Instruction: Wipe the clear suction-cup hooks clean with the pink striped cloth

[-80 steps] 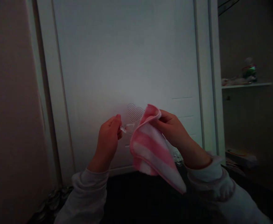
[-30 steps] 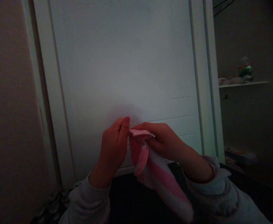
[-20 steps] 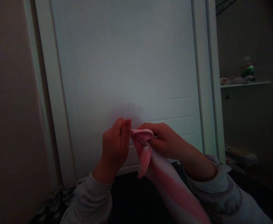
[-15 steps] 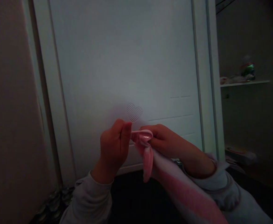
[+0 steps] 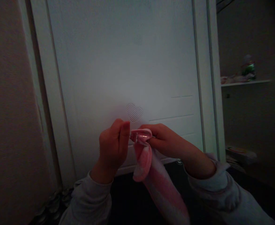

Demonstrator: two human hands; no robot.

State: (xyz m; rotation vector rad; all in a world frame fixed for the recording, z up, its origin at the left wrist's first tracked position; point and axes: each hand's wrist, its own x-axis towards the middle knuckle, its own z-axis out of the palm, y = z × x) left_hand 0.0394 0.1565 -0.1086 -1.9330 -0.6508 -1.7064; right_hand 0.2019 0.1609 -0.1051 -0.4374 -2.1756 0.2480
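A soft strip of pink-and-white plush cloth (image 5: 164,190) hangs between my hands and trails down to the lower right. At its upper end a glossy pink piece (image 5: 144,135) catches the light; I cannot make out what it is. My left hand (image 5: 114,143) is closed, thumb up, at the left end of this glossy piece. On the other side, my right hand (image 5: 166,139) grips the cloth's top, its fingertips hidden behind the pink material. A short flap of the cloth folds down in front, below the hands.
Straight ahead stands a white door (image 5: 128,62) with a striped heart cut into it. A shelf (image 5: 247,83) at right carries a green-labelled container (image 5: 248,69). Low at right lies a pale box (image 5: 241,153). Dark rounded objects (image 5: 54,203) line the floor at lower left.
The hanging cloth has swung left and now drops more steeply. Its front flap has turned to show a wider face. Both hands have kept their hold and shifted only slightly.
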